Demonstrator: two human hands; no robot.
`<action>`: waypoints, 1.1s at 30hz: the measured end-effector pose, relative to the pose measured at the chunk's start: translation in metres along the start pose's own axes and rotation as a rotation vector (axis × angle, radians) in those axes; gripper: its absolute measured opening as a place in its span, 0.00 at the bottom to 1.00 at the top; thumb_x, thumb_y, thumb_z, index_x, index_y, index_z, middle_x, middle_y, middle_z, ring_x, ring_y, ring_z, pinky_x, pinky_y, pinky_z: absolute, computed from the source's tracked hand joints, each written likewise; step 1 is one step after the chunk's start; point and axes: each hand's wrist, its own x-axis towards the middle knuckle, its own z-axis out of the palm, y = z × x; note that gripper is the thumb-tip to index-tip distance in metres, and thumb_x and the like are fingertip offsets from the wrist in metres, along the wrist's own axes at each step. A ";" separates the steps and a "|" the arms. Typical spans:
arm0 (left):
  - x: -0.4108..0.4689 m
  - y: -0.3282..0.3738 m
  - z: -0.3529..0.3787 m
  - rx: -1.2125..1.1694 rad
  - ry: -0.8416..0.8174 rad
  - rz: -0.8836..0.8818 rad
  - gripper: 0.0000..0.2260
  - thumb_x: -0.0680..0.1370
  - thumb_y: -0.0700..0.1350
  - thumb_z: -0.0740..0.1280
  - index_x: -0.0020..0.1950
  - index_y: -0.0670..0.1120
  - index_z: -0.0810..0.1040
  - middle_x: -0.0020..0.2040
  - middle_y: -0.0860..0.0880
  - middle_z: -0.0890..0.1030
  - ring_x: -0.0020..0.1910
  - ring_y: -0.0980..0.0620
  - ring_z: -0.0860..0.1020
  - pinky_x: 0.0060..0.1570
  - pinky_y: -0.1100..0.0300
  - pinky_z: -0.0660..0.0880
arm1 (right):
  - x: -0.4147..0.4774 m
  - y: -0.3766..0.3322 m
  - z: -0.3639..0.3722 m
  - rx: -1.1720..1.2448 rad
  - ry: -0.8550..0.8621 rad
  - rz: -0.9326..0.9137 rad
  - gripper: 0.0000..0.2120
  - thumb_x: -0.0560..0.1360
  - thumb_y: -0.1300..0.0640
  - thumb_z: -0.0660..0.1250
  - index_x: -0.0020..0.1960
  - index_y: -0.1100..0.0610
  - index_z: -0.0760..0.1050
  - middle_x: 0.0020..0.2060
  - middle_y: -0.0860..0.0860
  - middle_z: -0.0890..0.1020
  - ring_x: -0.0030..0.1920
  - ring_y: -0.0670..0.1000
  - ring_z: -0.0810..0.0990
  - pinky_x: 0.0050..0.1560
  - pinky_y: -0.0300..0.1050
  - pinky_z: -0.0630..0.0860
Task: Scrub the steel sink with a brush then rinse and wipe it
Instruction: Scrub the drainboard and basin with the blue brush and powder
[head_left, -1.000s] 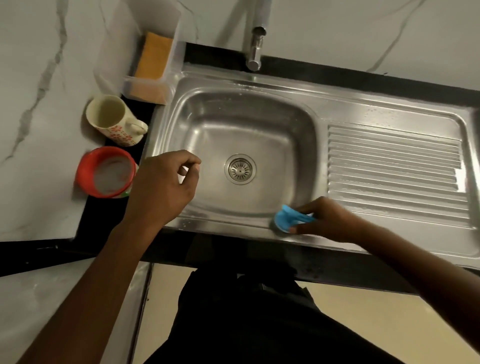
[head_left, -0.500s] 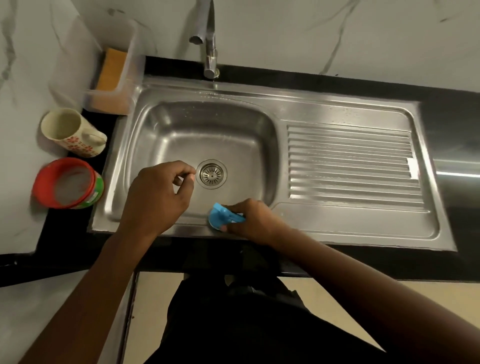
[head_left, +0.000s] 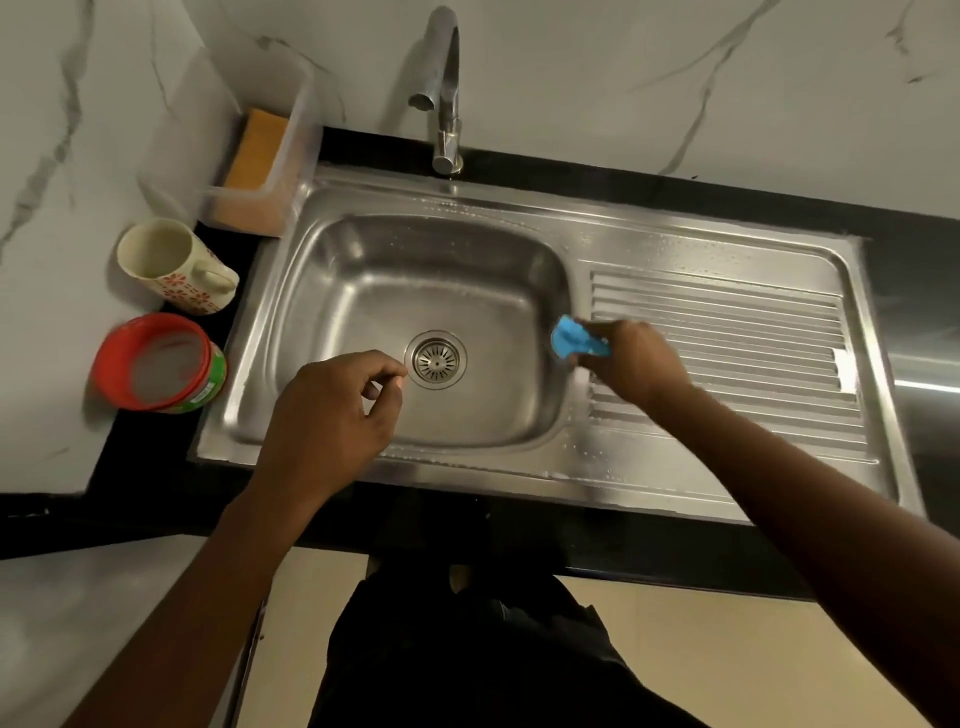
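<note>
Starting at the left, a red-rimmed tub (head_left: 158, 364) and a flowered mug (head_left: 174, 267) stand on the counter beside the sink (head_left: 519, 467), with a clear box holding an orange sponge (head_left: 257, 150) behind them, none of them touched. The left hand (head_left: 327, 421) hovers over the near left part of the basin, close to the drain (head_left: 435, 359), fingers loosely curled with thumb and forefinger nearly meeting; it holds nothing that I can make out. The tap (head_left: 444, 93) is at the back, and no water runs from it. Further right, the right hand (head_left: 634, 364) grips a small blue brush (head_left: 574, 340), fingers closed round it, pressing it against the strip between the basin and the ribbed drainer (head_left: 727, 332).

Half a second ago the brush was on the near rim, close to the body; it has since swept up and to the right onto that dividing edge. I read this as scrubbing that is working round the rim, piece by piece. Droplets and a faint film show on the steel along the back edge and the near right corner. Rinsing and wiping look not yet begun, so the task seems to be in its first stage.
</note>
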 end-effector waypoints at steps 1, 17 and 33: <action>-0.001 -0.003 0.000 -0.002 -0.003 -0.001 0.05 0.81 0.46 0.70 0.53 0.53 0.86 0.42 0.62 0.82 0.43 0.63 0.80 0.44 0.54 0.82 | 0.017 -0.001 -0.003 0.008 0.036 0.025 0.27 0.74 0.39 0.75 0.72 0.41 0.76 0.55 0.53 0.86 0.53 0.59 0.84 0.50 0.50 0.78; 0.022 -0.075 -0.031 -0.015 -0.056 -0.057 0.05 0.81 0.47 0.70 0.54 0.53 0.85 0.44 0.59 0.84 0.44 0.61 0.81 0.45 0.57 0.81 | -0.065 -0.049 0.011 -0.181 -0.250 0.088 0.26 0.76 0.43 0.74 0.73 0.38 0.74 0.56 0.52 0.85 0.53 0.57 0.84 0.46 0.49 0.77; 0.009 -0.114 -0.063 -0.002 -0.001 -0.208 0.07 0.80 0.47 0.70 0.57 0.50 0.84 0.46 0.59 0.84 0.46 0.60 0.82 0.44 0.61 0.82 | 0.011 -0.236 0.108 1.107 -0.652 0.293 0.17 0.75 0.44 0.77 0.59 0.51 0.82 0.30 0.49 0.69 0.25 0.46 0.63 0.25 0.39 0.59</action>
